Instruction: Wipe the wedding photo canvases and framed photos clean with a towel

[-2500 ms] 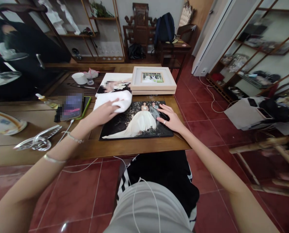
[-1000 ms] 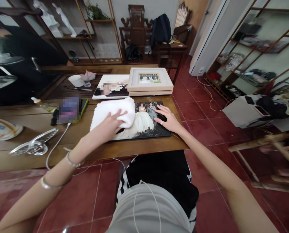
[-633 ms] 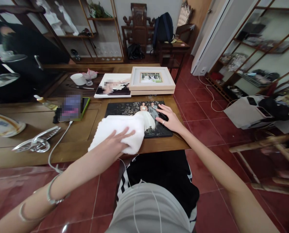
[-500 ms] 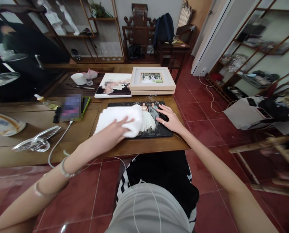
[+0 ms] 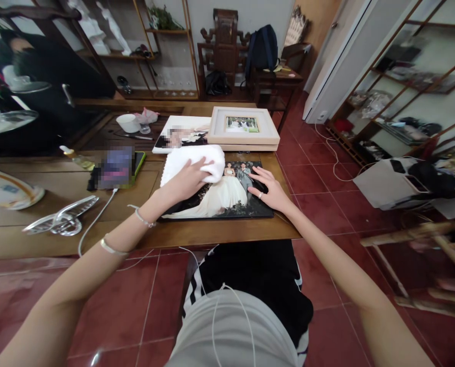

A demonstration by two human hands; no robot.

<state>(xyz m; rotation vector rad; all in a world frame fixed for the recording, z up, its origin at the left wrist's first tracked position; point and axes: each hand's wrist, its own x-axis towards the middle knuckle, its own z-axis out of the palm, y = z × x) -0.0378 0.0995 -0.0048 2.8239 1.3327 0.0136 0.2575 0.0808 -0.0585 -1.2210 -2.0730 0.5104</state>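
Observation:
A dark wedding photo panel (image 5: 227,198) lies flat near the table's front edge, showing a couple, one in a long white gown. On its far left part rests a folded white towel (image 5: 191,159), which my left hand (image 5: 187,181) holds against the panel with fingers slightly apart over the cloth. The towel hides the panel's upper left corner. My right hand (image 5: 270,189), a ring on one finger, lies with spread fingers on the panel's right side and holds nothing.
Behind the panel are a stacked pale picture frame (image 5: 244,127) and a white-edged photo (image 5: 177,135). To the left lie a phone (image 5: 116,168) on a white cable, a silver hair claw (image 5: 62,216), a dropper bottle (image 5: 76,159) and a white cup (image 5: 128,123).
My left hand has slid the towel away from me and slightly right, uncovering the gown's train at the panel's lower left. My right hand stays in place on the panel.

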